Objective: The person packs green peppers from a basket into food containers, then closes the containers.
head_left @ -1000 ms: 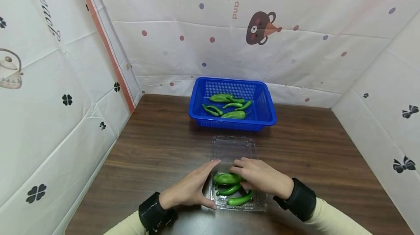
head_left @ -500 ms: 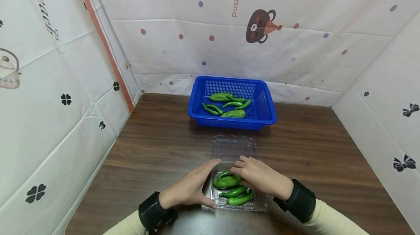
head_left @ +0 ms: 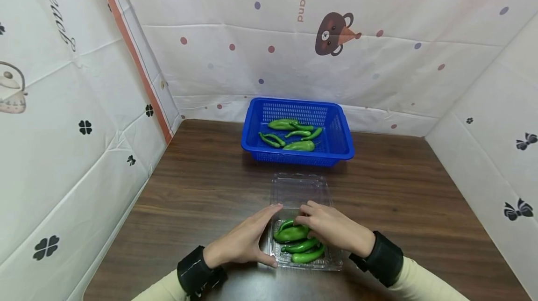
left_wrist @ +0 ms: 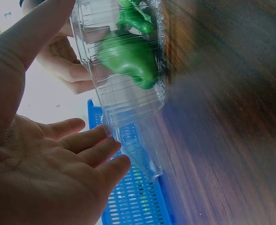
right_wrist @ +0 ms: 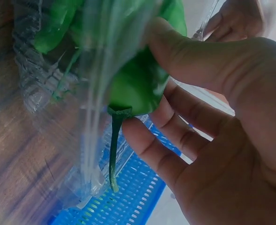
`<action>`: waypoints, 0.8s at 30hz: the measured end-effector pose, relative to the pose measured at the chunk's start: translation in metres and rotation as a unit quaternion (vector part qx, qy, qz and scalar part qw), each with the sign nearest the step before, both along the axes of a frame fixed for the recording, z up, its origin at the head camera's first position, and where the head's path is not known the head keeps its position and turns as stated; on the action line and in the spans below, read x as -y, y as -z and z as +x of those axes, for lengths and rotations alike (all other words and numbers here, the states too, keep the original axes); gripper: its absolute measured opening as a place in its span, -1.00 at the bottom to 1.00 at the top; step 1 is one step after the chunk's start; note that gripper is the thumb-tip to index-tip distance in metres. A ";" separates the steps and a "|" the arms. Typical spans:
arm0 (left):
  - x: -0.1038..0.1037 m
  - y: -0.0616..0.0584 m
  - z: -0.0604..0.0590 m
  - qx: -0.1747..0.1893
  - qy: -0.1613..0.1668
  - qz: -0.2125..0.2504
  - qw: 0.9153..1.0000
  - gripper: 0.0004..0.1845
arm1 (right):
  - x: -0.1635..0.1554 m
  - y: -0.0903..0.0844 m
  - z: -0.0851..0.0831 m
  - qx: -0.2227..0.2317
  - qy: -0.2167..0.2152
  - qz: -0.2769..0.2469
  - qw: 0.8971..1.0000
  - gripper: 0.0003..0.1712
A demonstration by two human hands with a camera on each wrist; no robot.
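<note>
The left hand (head_left: 244,239) stays where it was, fingers straight and parted from the thumb along the left side of the clear container (head_left: 311,267); it grips nothing, its fingertips touching or just beside the wall. Inside, the peppers have shifted over the last second: the fat pepper (head_left: 291,234) lies slightly nearer, a slim curved pepper (head_left: 287,224) now shows beyond it, and two smaller peppers (head_left: 300,246) lie close together on the near side. That suggests the contents are being settled, with adjusting probably unfinished. At the right, the right hand (head_left: 332,226) reaches in, thumb and fingers pinching a stemmed pepper (right_wrist: 137,89); whether this is the fat pepper, I cannot tell.

Around them, a patterned sheet (head_left: 54,161) rises left of the counter (head_left: 201,165). The open lid (head_left: 299,191) lies between the container and the far blue basket (head_left: 294,157), which holds more peppers. The right hand hides the container's far right part.
</note>
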State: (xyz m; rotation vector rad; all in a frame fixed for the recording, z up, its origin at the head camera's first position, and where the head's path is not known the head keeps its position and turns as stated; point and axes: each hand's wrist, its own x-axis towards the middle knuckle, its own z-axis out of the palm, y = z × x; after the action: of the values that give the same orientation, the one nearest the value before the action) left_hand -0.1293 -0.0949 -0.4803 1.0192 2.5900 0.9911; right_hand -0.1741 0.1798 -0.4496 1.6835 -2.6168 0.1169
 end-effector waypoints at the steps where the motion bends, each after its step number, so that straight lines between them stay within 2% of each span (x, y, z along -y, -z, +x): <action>1: 0.000 0.000 0.000 -0.001 0.000 0.001 1.000 0.35 | 0.000 0.000 0.000 0.001 -0.001 -0.001 1.000 -0.57; 9: 0.000 -0.001 0.001 -0.003 -0.003 0.000 1.000 0.36 | -0.001 0.001 0.000 -0.001 -0.005 -0.006 1.000 -0.55; 24: -0.001 -0.001 0.001 -0.005 -0.001 -0.001 1.000 0.35 | -0.002 0.001 0.000 0.017 0.014 0.003 1.000 -0.55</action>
State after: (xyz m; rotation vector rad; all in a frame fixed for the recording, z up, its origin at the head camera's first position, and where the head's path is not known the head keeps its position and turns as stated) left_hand -0.1284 -0.0943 -0.4790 1.0238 2.5994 0.9863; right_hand -0.1741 0.1823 -0.4502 1.6616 -2.6662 0.1389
